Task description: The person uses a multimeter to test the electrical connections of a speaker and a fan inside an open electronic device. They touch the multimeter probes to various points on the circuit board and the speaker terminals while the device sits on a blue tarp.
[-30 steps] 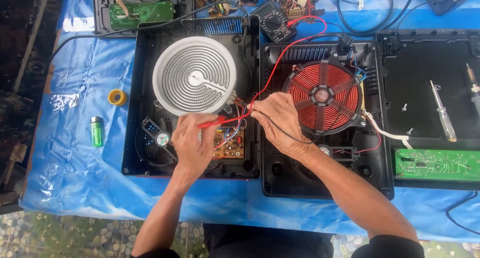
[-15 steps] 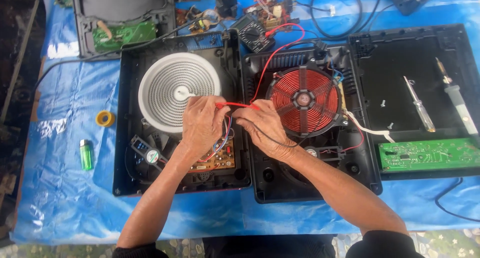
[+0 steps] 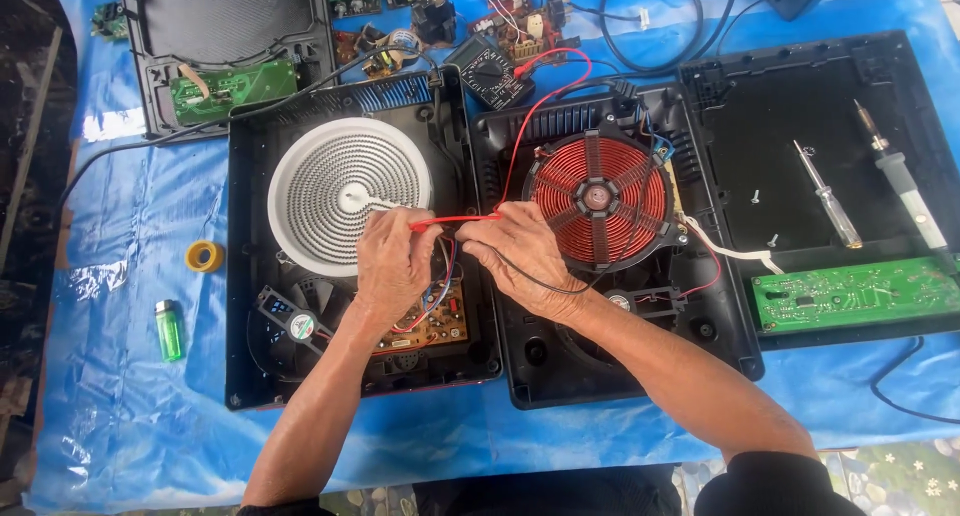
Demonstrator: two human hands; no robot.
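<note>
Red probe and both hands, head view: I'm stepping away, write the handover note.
Left hand: pinches the red probe over the brown circuit board, beside the white spiral heater.
Right hand: on the probe's other end, a black lead running beneath it.
Multimeter sits at the top, red wire attached.
Done: both cooker housings open.
Left: cannot tell the reading; screwdriver lies untouched on the right.

A green lighter and a yellow tape roll are seen on the blue sheet. A screwdriver and a soldering iron are laid in the black tray beside a green circuit board.
</note>
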